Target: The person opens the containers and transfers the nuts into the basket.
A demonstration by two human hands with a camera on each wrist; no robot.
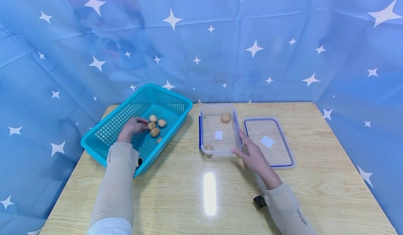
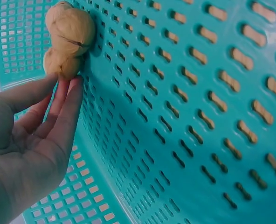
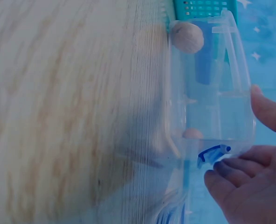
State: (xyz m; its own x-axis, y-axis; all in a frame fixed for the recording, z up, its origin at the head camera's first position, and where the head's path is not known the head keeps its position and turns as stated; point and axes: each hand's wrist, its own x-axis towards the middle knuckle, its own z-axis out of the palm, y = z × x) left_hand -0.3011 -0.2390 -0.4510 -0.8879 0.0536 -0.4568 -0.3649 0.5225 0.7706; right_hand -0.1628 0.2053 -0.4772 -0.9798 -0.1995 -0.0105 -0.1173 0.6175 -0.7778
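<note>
Inside the turquoise plastic basket [image 1: 174, 94], my left hand [image 1: 133, 125] reaches toward a cluster of walnuts. Its thumb and fingertips pinch the nearest walnut [image 2: 62, 64] at its edge; another walnut [image 2: 73, 30] touches that one. My right hand [image 1: 252, 153] is at the near right corner of a clear plastic box [image 1: 206, 117]. The right thumb touches the near wall, and the fingers extend by the right side at a blue-edged latch [image 3: 213, 154]. Two walnuts lie in the box: one walnut [image 1: 225, 118] at the back right, one [image 1: 209, 147] at the front left.
A clear lid [image 1: 280, 154] with a blue seal lies flat on the wooden table [image 1: 176, 200], just right of the box. Behind the table hangs a blue curtain [image 1: 217, 53] with white stars. The basket stands at an angle on the left.
</note>
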